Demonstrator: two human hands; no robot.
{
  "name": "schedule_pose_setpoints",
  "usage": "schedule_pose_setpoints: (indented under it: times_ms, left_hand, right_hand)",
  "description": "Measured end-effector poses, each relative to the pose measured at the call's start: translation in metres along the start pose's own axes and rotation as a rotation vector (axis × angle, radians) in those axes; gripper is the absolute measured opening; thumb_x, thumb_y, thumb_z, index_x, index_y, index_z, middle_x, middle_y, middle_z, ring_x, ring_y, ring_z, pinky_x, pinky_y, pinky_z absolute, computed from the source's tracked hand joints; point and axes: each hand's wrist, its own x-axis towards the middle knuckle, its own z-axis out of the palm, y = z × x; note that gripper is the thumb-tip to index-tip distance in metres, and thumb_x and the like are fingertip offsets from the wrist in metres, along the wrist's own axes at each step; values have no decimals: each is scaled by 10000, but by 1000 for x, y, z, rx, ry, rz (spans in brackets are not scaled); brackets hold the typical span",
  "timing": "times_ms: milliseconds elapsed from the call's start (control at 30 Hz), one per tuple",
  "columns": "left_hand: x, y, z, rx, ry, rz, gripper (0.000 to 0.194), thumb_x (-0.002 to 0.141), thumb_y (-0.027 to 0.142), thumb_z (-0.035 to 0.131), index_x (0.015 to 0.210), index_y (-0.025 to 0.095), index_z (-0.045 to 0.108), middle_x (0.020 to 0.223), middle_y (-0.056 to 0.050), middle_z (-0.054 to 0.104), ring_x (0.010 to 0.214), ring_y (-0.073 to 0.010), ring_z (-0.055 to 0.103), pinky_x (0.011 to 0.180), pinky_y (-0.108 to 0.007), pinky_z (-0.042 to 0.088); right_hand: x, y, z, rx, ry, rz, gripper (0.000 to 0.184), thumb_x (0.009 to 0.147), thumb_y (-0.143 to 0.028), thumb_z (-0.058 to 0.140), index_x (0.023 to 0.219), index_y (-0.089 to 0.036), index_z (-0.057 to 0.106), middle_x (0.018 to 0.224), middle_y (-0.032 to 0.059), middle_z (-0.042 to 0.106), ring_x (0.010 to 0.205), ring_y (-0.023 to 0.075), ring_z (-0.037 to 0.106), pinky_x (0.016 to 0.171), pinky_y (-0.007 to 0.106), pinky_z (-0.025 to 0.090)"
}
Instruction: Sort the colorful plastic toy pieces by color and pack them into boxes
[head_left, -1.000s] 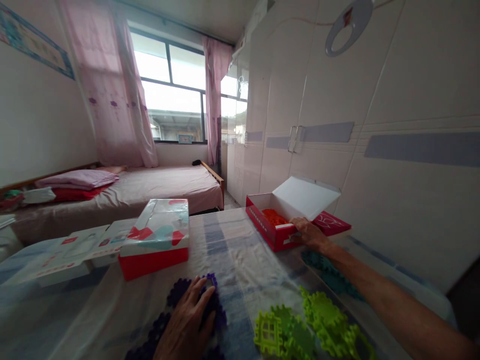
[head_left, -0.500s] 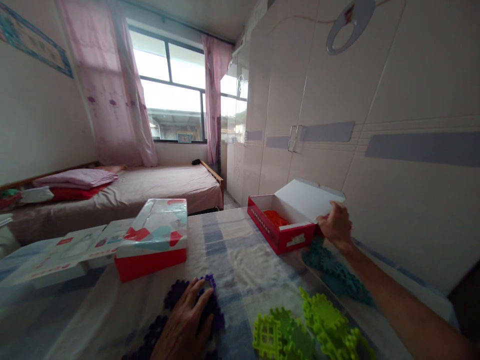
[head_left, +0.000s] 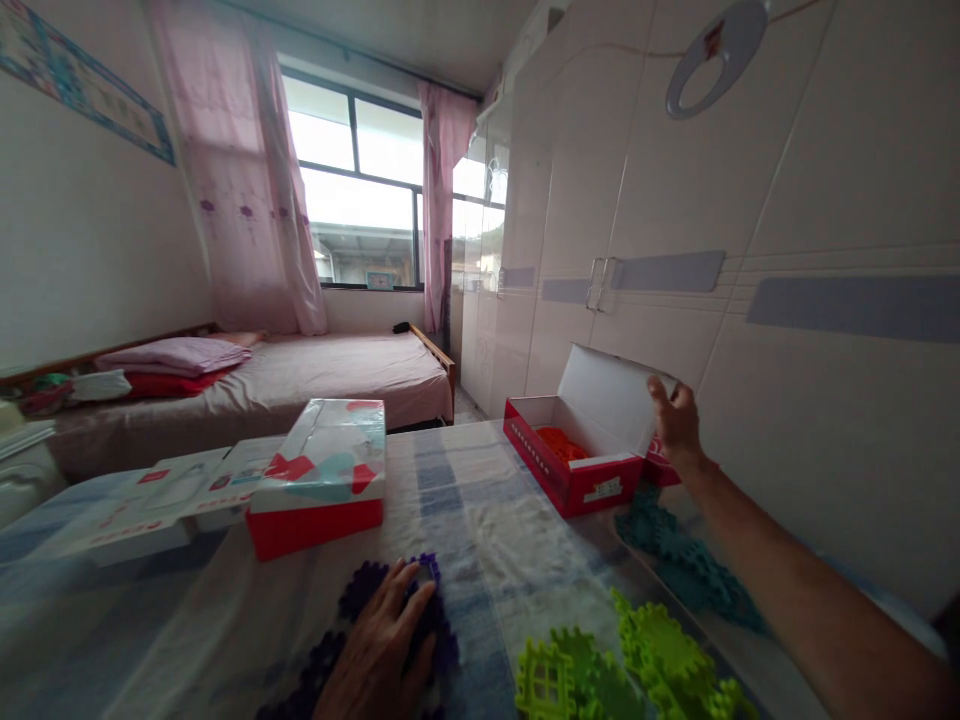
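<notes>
The open red box stands on the table beside the right hand, with a pale sticker on its near end wall. The lid, white on its inner face, is raised and tilted. The right hand is partly closed, its thumb and fingers gripping the lid's edge at the near corner. Inside the box lie orange pieces. Just in front of the box, beneath the right forearm, are teal pieces with toothed edges.

The left hand is palm down, fingers loosely extended over dark purple pieces; whether it grips any of them cannot be told. Between the two hands, nearer the viewer, is a heap of lime-green toothed pieces.

Beyond the left hand rests a closed box, red below and patterned above, with a flat white carton at its left. A blue-and-white cloth covers the table. Farther out, past both hands, are a bed, a window with pink curtains, and, on the right, a pale wardrobe.
</notes>
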Motion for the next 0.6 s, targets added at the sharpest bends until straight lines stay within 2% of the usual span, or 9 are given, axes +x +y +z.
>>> schedule_pose_setpoints:
  times_ms: [100,200,300,400,500,533,600]
  left_hand:
    - [0,0,0,9,-5,7,385,787,228,537,1171,251,536,1270,-79,569,1191,-252,520,902,-364,531]
    - [1,1,-1,28,-4,10,385,782,218,537,1166,248,534,1261,-83,575,1184,-249,526,895,-360,536]
    - [2,3,-3,33,-2,6,383,779,218,538,1162,247,534,1256,-85,579,1177,-251,532,890,-364,540]
    - [2,4,-5,35,-2,6,384,776,214,540,1158,241,537,1256,-92,578,1181,-255,529,891,-368,540]
    - [2,5,-5,40,-1,8,382,775,209,538,1156,231,543,1251,-103,580,1175,-259,533,886,-370,542]
    - [2,5,-5,39,-1,10,382,774,209,539,1156,228,545,1249,-105,581,1172,-260,536,884,-372,543]
    - [1,4,-4,36,0,12,383,773,213,546,1156,225,550,1250,-106,580,1170,-263,538,881,-374,544]
  right_hand:
    - [-12,-23,5,-24,-64,-143,552,820,-570,331,1150,-157,489,1068,122,581,970,228,524,874,365,386]
    - [-36,-33,13,-55,-247,-240,504,849,-531,304,1084,-164,556,999,110,636,915,216,573,847,339,412]
    - [-66,-27,22,-119,-415,-302,508,817,-560,403,1100,-176,578,1037,102,648,940,222,593,851,336,430]
    - [-87,-14,28,-378,-561,-379,641,786,-605,441,1249,-167,509,1244,145,553,1163,300,484,950,440,373]
    - [-94,-7,28,-590,-648,-397,720,748,-645,466,1308,-193,472,1350,149,464,1265,374,357,973,574,299]
    - [-93,-6,27,-613,-686,-401,724,739,-645,477,1310,-200,473,1363,145,453,1265,379,357,976,581,291]
    - [-88,-8,25,-587,-756,-397,704,737,-618,503,1299,-194,494,1359,140,462,1242,358,402,994,524,310]
